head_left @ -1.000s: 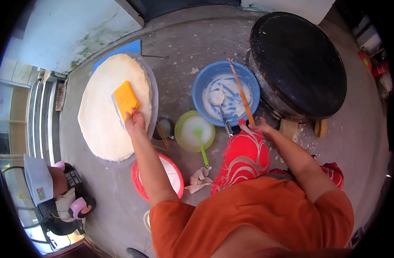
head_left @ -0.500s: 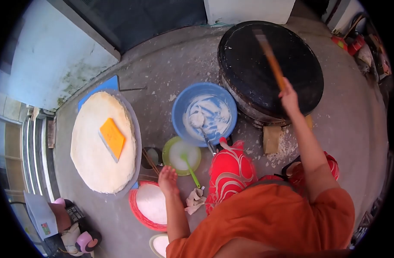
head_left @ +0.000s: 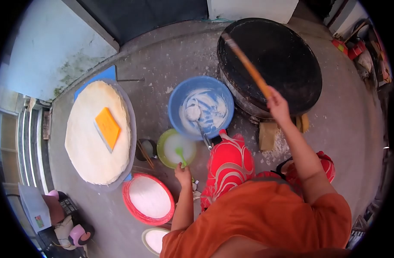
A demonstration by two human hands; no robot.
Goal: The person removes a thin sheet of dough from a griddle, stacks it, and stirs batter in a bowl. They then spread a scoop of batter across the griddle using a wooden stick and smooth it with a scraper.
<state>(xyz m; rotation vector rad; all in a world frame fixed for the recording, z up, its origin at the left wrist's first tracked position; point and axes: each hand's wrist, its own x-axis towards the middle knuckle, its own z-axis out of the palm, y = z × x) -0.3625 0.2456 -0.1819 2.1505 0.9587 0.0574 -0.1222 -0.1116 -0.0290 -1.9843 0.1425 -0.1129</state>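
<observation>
My right hand (head_left: pixel 278 105) grips a long wooden-handled tool (head_left: pixel 250 69). Its blurred, dark far end reaches the left edge of a big round black griddle (head_left: pixel 276 64). Closed on the handle of a green spoon (head_left: pixel 181 157) is my left hand (head_left: pixel 183 175); the spoon dips into a green bowl (head_left: pixel 161 152) of cloudy white liquid. Above that bowl, a blue basin (head_left: pixel 176 92) holds white batter or dough and a metal ladle (head_left: pixel 200 125). A tall stack of thin round pancakes (head_left: pixel 91 150) lies to the left, with a yellow scraper (head_left: pixel 108 128) on top.
A red-rimmed basin of white powder or batter (head_left: pixel 149 198) stands below my left hand, with a smaller pale bowl (head_left: pixel 156 240) under it. Chopsticks (head_left: pixel 145 152) rest by a dark cup (head_left: pixel 150 148). Crumbs and a cardboard piece (head_left: pixel 268 135) lie beside the griddle.
My left hand has moved from above the red-rimmed basin to the green spoon and closed on its handle. The wooden-handled tool has swung left across the griddle in my right hand.
</observation>
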